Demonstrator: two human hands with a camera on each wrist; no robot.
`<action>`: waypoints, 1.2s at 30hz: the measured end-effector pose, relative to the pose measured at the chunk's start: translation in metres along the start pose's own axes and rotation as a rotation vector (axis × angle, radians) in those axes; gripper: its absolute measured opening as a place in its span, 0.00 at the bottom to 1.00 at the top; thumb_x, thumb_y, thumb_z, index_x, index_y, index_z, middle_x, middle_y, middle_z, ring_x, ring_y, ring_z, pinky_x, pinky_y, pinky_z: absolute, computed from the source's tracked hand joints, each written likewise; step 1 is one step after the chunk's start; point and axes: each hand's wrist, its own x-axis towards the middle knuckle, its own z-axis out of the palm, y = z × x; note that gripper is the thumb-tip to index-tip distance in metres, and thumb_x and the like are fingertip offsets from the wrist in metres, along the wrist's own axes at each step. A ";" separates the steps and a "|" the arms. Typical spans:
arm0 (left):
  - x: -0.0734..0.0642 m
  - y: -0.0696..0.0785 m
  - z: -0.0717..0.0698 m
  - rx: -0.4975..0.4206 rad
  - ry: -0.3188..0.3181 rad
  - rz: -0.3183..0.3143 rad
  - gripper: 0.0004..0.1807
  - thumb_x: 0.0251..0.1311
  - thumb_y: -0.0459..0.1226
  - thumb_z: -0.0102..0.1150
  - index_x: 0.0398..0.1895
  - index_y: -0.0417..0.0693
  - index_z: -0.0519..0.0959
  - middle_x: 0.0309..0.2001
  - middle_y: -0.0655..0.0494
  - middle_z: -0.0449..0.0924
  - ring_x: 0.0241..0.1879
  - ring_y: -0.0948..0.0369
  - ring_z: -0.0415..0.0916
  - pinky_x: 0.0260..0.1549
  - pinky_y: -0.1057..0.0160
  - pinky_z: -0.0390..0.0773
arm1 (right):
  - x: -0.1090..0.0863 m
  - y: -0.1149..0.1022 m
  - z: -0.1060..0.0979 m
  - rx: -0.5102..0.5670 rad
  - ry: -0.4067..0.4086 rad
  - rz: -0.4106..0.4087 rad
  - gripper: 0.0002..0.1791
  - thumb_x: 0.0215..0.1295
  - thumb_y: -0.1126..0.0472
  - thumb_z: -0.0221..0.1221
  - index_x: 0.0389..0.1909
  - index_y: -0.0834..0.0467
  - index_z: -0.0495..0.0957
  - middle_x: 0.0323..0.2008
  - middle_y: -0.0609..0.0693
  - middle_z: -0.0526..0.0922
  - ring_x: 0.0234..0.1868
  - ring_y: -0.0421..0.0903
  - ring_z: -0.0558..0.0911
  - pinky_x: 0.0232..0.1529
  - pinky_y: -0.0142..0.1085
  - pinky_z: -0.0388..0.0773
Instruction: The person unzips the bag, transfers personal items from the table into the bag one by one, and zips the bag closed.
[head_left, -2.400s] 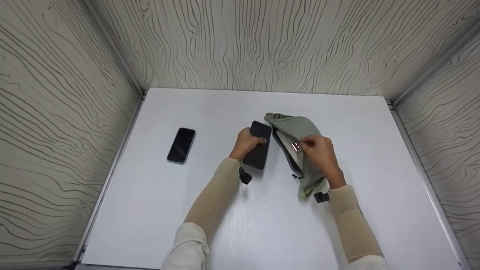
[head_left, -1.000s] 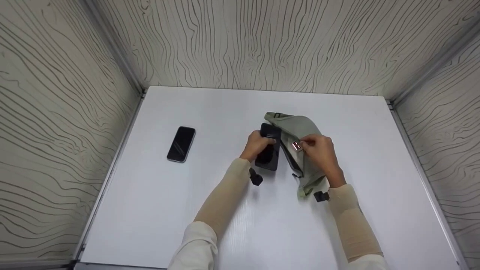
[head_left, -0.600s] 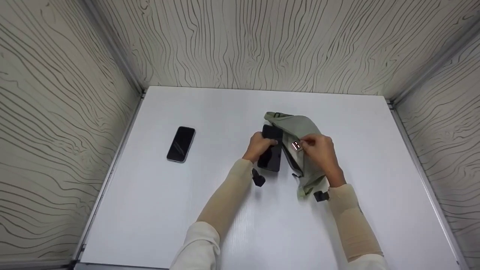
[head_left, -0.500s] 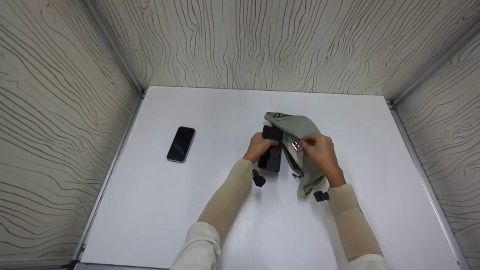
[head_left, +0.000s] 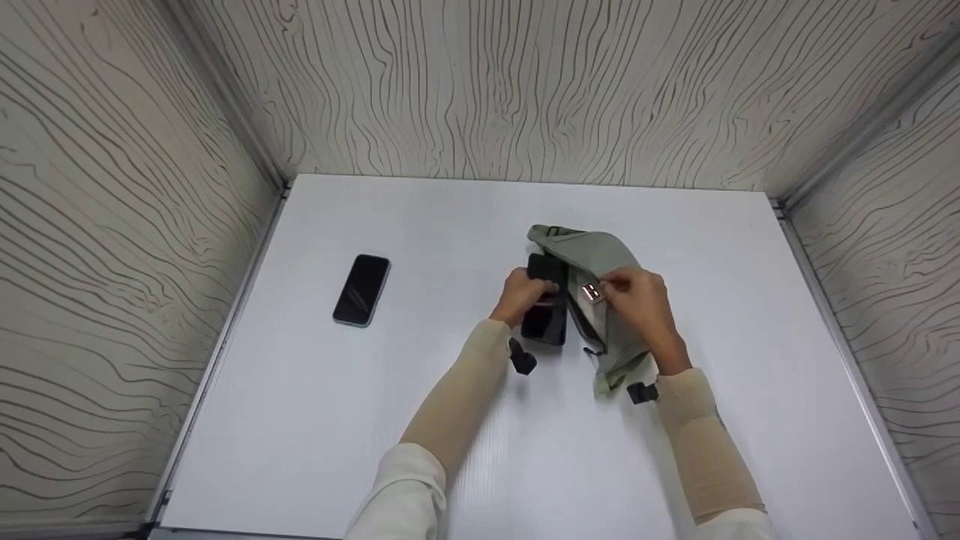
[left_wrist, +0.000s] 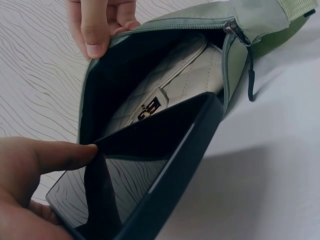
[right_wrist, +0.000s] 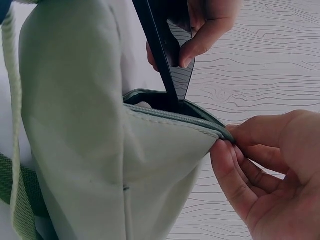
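Observation:
My left hand [head_left: 517,296] grips a flat black phone-sized device [head_left: 546,326] with a glossy face, thumb on top. In the left wrist view its far end points into the unzipped mouth of a sage-green waist bag [head_left: 604,251]. In the right wrist view the device's lower corner dips just past the zip edge. My right hand [head_left: 637,300] pinches the bag's zip edge between thumb and fingers and holds the mouth apart. Inside lies a cream quilted purse [left_wrist: 185,82] with a dark and gold clasp [left_wrist: 150,108]. The device hides part of the bag's inside.
A black-screened smartphone [head_left: 362,290] lies on the white table [head_left: 420,225] to the left. The bag's zip pull [left_wrist: 251,80] hangs at the near end of its mouth. Patterned walls [head_left: 480,90] enclose the table at the back and both sides.
My left hand has carried the black device to the right, up to the bag's mouth, and its glossy face now reflects light. My right hand has kept hold of the bag's edge.

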 end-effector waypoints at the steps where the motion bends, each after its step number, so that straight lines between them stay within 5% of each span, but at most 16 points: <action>1: 0.000 0.000 0.000 -0.009 -0.003 0.003 0.23 0.62 0.37 0.67 0.56 0.33 0.77 0.48 0.45 0.82 0.45 0.54 0.80 0.50 0.56 0.83 | 0.000 0.000 0.000 -0.002 0.000 0.001 0.09 0.71 0.65 0.64 0.44 0.65 0.90 0.39 0.61 0.91 0.39 0.54 0.87 0.39 0.39 0.79; 11: 0.002 0.000 0.007 -0.039 0.005 0.018 0.23 0.62 0.36 0.64 0.57 0.31 0.77 0.50 0.44 0.82 0.45 0.55 0.78 0.51 0.57 0.80 | 0.001 0.000 0.001 -0.007 0.006 -0.021 0.09 0.70 0.65 0.64 0.43 0.65 0.90 0.38 0.60 0.91 0.39 0.53 0.86 0.40 0.41 0.79; 21: 0.004 0.003 0.012 -0.053 0.012 -0.027 0.23 0.65 0.35 0.60 0.61 0.31 0.75 0.53 0.42 0.81 0.48 0.53 0.79 0.56 0.53 0.82 | -0.002 0.000 0.000 0.003 -0.004 -0.007 0.09 0.72 0.65 0.64 0.45 0.65 0.90 0.37 0.60 0.90 0.36 0.51 0.85 0.34 0.32 0.77; 30: 0.008 0.003 0.015 -0.232 -0.028 -0.044 0.20 0.62 0.32 0.58 0.56 0.31 0.77 0.48 0.44 0.82 0.46 0.51 0.81 0.49 0.54 0.84 | -0.001 0.001 0.000 0.006 -0.002 -0.004 0.09 0.72 0.65 0.64 0.45 0.65 0.90 0.38 0.59 0.90 0.37 0.50 0.84 0.34 0.32 0.76; 36: 0.010 0.001 0.019 -0.314 -0.053 -0.054 0.21 0.61 0.31 0.55 0.57 0.31 0.74 0.46 0.47 0.78 0.54 0.44 0.81 0.60 0.45 0.82 | 0.000 0.001 0.001 0.005 -0.006 0.001 0.09 0.71 0.65 0.64 0.44 0.64 0.90 0.38 0.59 0.90 0.37 0.50 0.85 0.36 0.33 0.77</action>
